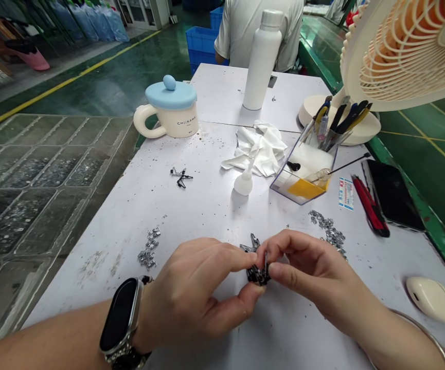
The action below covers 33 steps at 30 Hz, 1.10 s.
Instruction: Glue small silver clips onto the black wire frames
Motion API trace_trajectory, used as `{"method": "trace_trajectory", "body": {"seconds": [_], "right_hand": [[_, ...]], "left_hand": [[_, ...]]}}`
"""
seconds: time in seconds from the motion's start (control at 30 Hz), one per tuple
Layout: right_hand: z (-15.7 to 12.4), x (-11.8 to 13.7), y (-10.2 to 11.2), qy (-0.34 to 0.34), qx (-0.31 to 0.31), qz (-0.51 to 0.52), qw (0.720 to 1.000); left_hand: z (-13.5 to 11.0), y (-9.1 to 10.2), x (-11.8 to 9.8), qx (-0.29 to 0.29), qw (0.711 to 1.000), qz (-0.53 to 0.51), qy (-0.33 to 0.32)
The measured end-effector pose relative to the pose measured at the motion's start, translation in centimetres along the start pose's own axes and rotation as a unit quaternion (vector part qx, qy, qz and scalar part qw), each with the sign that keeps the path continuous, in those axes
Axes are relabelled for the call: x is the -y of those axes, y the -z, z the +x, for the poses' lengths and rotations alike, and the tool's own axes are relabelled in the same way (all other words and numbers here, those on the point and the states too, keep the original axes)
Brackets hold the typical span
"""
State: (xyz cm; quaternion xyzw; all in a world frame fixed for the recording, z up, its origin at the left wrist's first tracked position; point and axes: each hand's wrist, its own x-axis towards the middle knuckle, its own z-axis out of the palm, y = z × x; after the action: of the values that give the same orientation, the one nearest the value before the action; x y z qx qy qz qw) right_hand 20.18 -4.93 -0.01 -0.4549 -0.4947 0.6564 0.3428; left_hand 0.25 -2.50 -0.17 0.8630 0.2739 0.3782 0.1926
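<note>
Near the front middle of the table, my left hand [202, 288] grips a bunch of small dark metal parts [259, 276] between thumb and fingers. From the right, my right hand [317, 272] pinches a thin dark piece [266, 261] at that bunch with thumb and forefinger. The exact kind of the parts is too small to tell. To the left lies a pile of small silvery metal pieces [148, 249], and a second silvery pile [330, 231] lies beyond my right hand, which partly hides it. Several loose dark parts [181, 177] rest farther back.
Behind my hands stand a small white squeeze bottle [244, 182], a crumpled white cloth [261, 149], a clear tool box [299, 180], a lidded mug [176, 110] and a tall white bottle [263, 61]. At right are a red cutter [369, 205], a phone [394, 195] and a fan [403, 51].
</note>
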Motion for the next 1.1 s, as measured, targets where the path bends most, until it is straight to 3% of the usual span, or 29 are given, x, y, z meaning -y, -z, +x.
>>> {"method": "trace_trajectory", "body": {"seconds": [0.13, 0.3, 0.4, 0.53, 0.83, 0.9, 1.0, 1.1], "right_hand": [[-0.2, 0.2, 0.0, 0.008, 0.007, 0.018, 1.0], [-0.6, 0.1, 0.2, 0.038, -0.036, 0.0, 0.999], [-0.8, 0.1, 0.2, 0.092, -0.05, -0.076, 0.992], [-1.1, 0.2, 0.0, 0.168, -0.082, -0.197, 0.962], [-1.2, 0.2, 0.0, 0.235, -0.08, -0.257, 0.934], [-1.1, 0.4, 0.0, 0.269, -0.088, -0.275, 0.919], [-1.1, 0.8, -0.1, 0.32, -0.125, -0.342, 0.875], [-1.1, 1.1, -0.3, 0.341, -0.156, -0.417, 0.828]], "left_hand": [[0.1, 0.0, -0.2, -0.003, 1.0, 0.007, 0.007], [0.2, 0.1, -0.3, 0.005, 0.999, -0.037, 0.025], [0.1, 0.2, -0.2, -0.01, 0.996, -0.089, 0.031], [0.1, 0.2, -0.1, -0.037, 0.989, -0.138, 0.035], [0.2, 0.1, 0.0, -0.038, 0.984, -0.175, 0.011], [0.0, 0.1, 0.0, -0.035, 0.98, -0.195, 0.022], [-0.1, 0.1, -0.1, -0.004, 0.969, -0.229, 0.092], [0.2, 0.1, -0.2, 0.064, 0.923, -0.322, 0.201]]}}
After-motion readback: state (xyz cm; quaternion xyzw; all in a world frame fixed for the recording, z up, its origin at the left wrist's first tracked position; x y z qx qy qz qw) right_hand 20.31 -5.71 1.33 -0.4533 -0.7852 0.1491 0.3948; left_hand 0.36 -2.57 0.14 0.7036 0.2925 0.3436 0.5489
